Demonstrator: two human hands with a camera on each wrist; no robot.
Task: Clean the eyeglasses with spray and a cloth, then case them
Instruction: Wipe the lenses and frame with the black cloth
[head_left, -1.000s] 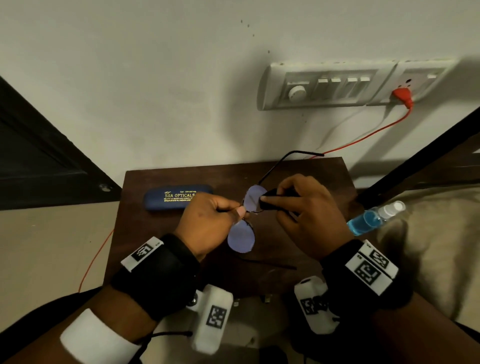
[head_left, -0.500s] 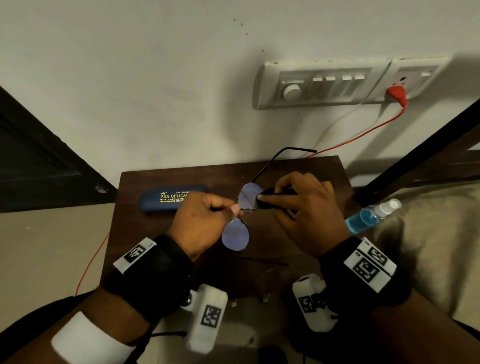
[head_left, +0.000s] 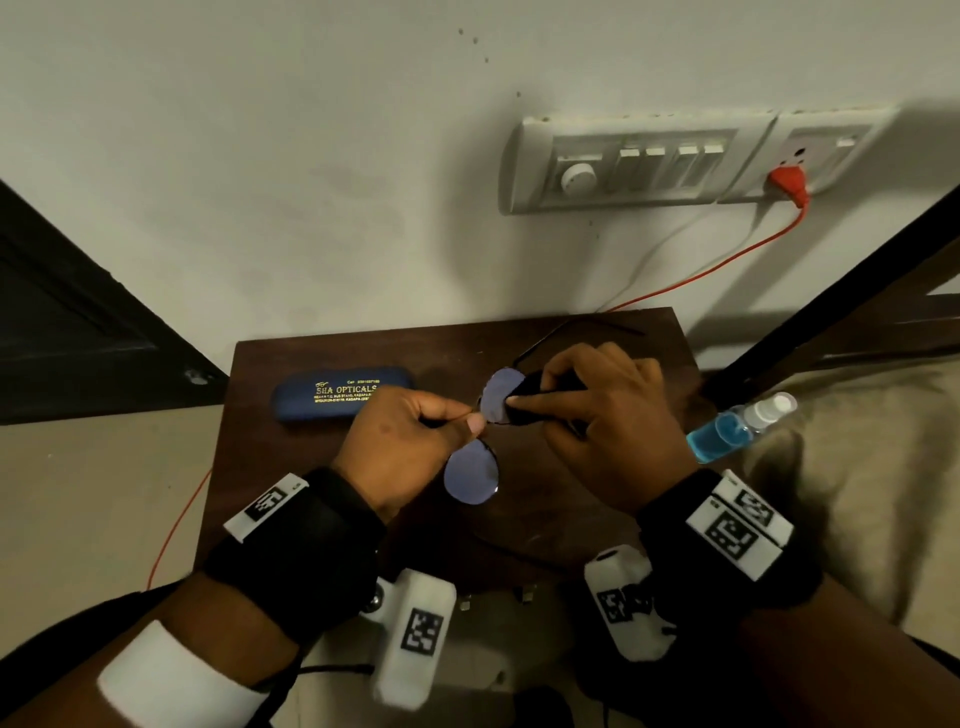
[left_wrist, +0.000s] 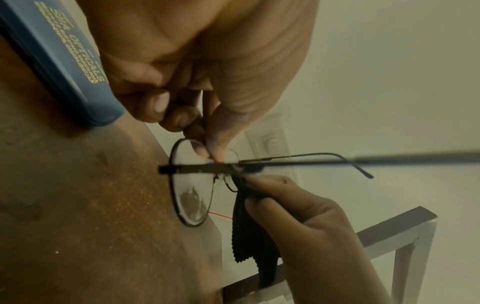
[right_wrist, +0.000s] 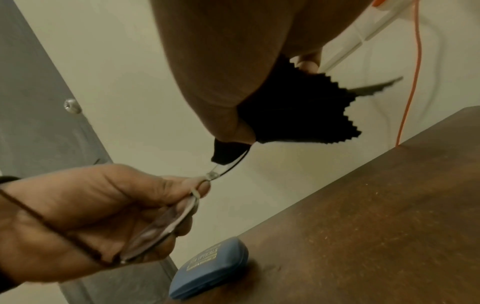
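Thin black-framed eyeglasses (head_left: 470, 480) (left_wrist: 191, 183) hang above the brown table (head_left: 322, 467), temples open. My left hand (head_left: 410, 447) (right_wrist: 103, 214) pinches them at the bridge between the two lenses. My right hand (head_left: 597, 415) (left_wrist: 306, 222) grips a black cloth (head_left: 540, 387) (right_wrist: 298, 115) (left_wrist: 249, 232) and pinches it around the far lens (head_left: 501, 395). The near lens hangs free below my left thumb. A blue eyeglass case (head_left: 337, 397) (right_wrist: 210, 269) (left_wrist: 59, 59) lies closed on the table to the left. The spray bottle (head_left: 737, 428) with blue liquid lies at the right, off the table.
A wall with a switchboard (head_left: 675, 161) and a red plug and cord (head_left: 789, 182) rises behind the table. A dark frame (head_left: 831, 312) and beige bedding (head_left: 857, 493) lie to the right. A dark door (head_left: 67, 322) stands at the left.
The hands and glasses stay in about the same place. My right fingers with the cloth shifted slightly over the far lens.
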